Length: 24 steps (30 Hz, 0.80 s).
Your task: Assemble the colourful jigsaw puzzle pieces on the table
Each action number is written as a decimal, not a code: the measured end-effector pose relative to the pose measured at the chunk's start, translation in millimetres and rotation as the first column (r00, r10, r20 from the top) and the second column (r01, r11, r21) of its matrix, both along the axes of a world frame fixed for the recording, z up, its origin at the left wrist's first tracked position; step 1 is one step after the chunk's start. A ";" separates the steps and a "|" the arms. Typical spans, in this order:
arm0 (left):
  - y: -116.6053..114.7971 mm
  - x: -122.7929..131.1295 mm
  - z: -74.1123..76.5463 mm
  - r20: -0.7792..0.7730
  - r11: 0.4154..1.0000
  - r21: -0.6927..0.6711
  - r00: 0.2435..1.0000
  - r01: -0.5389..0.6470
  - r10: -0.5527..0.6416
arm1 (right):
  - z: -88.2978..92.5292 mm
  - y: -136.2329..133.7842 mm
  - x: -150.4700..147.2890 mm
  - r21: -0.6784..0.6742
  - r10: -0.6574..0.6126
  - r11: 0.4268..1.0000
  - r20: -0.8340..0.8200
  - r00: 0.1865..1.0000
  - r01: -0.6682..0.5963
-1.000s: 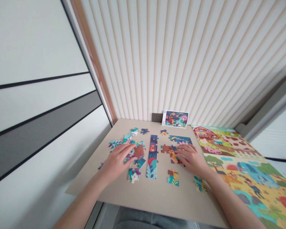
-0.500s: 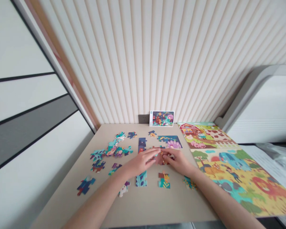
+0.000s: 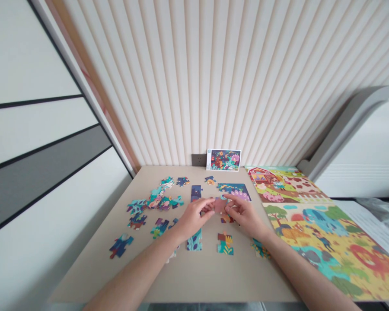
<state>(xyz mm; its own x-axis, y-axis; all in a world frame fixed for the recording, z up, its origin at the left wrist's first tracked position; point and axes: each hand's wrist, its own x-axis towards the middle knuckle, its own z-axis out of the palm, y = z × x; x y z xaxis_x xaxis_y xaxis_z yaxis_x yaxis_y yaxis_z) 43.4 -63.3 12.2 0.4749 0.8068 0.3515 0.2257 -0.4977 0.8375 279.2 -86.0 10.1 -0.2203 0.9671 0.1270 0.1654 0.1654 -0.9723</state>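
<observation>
A jigsaw puzzle piece (image 3: pixel 220 204) with a plain pinkish-brown face is held up between my two hands, over the middle of the table. My left hand (image 3: pixel 194 219) pinches its left side between thumb and fingers. On its right side, the thumb and fingers of my right hand (image 3: pixel 245 214) close on it. Beneath and behind the hands lie a tall joined strip (image 3: pixel 196 192) and a joined corner section (image 3: pixel 235 191) with a purple fan shape. Nearer me lie a teal dotted piece (image 3: pixel 194 241) and a yellow-plant piece (image 3: pixel 225 244). My hands partly hide the pieces below.
A heap of loose pieces (image 3: pixel 160 198) lies at left, with a dark blue piece (image 3: pixel 120 246) nearer me. A picture card (image 3: pixel 223 160) leans on the ribbed wall. Farm (image 3: pixel 282 183) and safari (image 3: pixel 327 242) puzzles cover the right side. A socket (image 3: pixel 199 160) sits behind.
My hands have drawn slightly apart, exposing the brownish piece between them. The fingertips no longer overlap. The whole view has shifted a little.
</observation>
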 end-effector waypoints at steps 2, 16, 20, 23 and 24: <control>1.0 -0.6 -0.8 0.020 0.999 -0.032 0.999 -0.030 0.031 | 0.5 0.3 0.8 0.031 0.005 0.999 0.051 0.999 -0.007; -8.4 -4.1 10.9 -0.077 0.985 -0.102 0.986 0.141 -0.149 | 11.3 -12.1 -0.3 0.022 0.137 0.989 0.203 0.970 -0.145; -9.7 -3.8 11.5 -0.057 0.985 -0.100 0.987 0.143 -0.149 | 8.1 -11.5 0.1 0.007 0.249 0.967 0.166 0.954 -0.253; -7.0 -1.4 5.7 0.030 0.993 -0.099 0.998 0.061 -0.059 | 3.4 -7.3 -1.3 0.011 0.171 0.985 0.089 0.981 -0.172; -5.7 -1.1 3.6 0.042 0.994 -0.099 0.998 0.046 -0.042 | 2.7 -5.8 -1.4 0.008 0.134 0.991 0.051 0.990 -0.135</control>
<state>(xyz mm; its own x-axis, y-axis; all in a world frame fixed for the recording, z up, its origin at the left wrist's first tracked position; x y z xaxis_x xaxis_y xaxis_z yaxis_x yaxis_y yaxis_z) 42.3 -69.0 15.9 0.4974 0.8178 0.2893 0.1708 -0.4193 0.8916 277.8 -91.8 12.8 -0.3548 0.9268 0.1229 0.1897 0.2000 -0.9612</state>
